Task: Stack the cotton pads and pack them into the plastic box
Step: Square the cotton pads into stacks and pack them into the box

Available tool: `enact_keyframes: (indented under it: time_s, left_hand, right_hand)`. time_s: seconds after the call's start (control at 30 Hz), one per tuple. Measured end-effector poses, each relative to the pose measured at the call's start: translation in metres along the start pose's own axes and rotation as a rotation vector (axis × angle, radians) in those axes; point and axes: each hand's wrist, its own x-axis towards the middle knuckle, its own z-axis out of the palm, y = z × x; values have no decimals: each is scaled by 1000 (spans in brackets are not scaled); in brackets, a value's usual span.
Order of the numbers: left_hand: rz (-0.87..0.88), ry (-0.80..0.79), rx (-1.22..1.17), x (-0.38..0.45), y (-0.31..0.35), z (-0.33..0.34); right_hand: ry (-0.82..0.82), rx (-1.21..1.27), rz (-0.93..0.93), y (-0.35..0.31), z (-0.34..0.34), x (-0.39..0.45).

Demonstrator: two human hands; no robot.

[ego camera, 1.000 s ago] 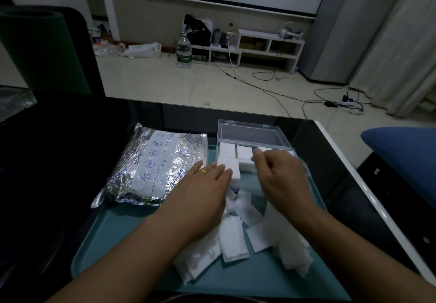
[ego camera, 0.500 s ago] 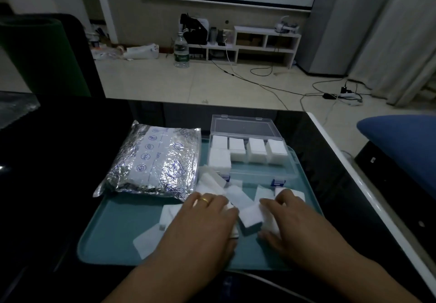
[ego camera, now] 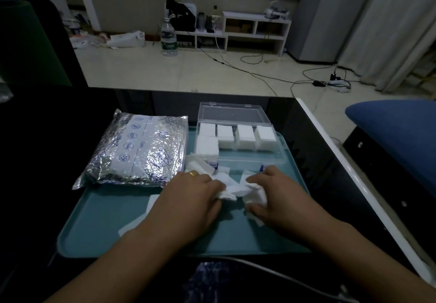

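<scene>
A clear plastic box with its lid open stands at the far end of the teal tray. Several white stacks of cotton pads sit in its back row and left side. Loose cotton pads lie scattered in front of the box. My left hand, with a gold ring, grips a few pads at its fingertips. My right hand curls round a small bunch of pads. More pads are hidden under both hands.
A silver foil packet lies on the left part of the tray. The tray rests on a black table with a white right edge. A blue cushion is at the right.
Both hands came back from the box to the loose pads on the tray. They drew closer together and now gather pads between them.
</scene>
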Motion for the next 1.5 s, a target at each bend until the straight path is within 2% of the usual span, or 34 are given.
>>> enact_keyframes:
  time_s: [0.2, 0.4, 0.47, 0.57, 0.7, 0.8, 0.83, 0.9, 0.97, 1.03, 1.13, 1.2, 1.33, 1.5]
  left_hand:
    - [55, -5, -45, -2, 8, 17]
    - [84, 8, -39, -5, 5, 14]
    - [78, 4, -56, -9, 10, 12]
    - [-19, 67, -196, -11, 23, 6]
    - [-288, 148, -533, -4, 36, -11]
    - [-562, 184, -974, 5, 44, -23]
    - [-689, 145, -1176, 8, 47, -25]
    - [-925, -31, -1619, 12, 51, -31]
    - [-960, -236, -1882, 10, 55, -36]
    - [-893, -315, -1932, 7, 56, -35]
    - [-888, -255, -1902, 6, 53, -31]
    - [-911, -215, -1856, 6, 49, -30]
    - [-957, -147, -1849, 6, 46, -35]
    - [-927, -121, -1903, 7, 42, -35]
  right_hand:
    - [-12, 27, 82, 0, 3, 2]
    - [-45, 326, 191, 5, -4, 6]
    - [21, 478, 216, 10, -17, 8]
    - [89, 562, 246, 21, -39, 5]
    - [65, 692, 266, 22, -51, -3]
    - [70, 858, 236, 12, -46, -5]
    - [68, 938, 211, 7, -42, -6]
    - [48, 1085, 150, -5, -35, -6]
    - [29, 1134, 110, -17, -30, -7]
    - [51, 1124, 104, -26, -26, -7]
    - [222, 875, 64, -27, -20, -4]
    - [281, 780, 29, -24, -18, -3]
    - [253, 829, -34, -19, -26, -4]
    - [180, 1036, 19, -11, -37, -4]
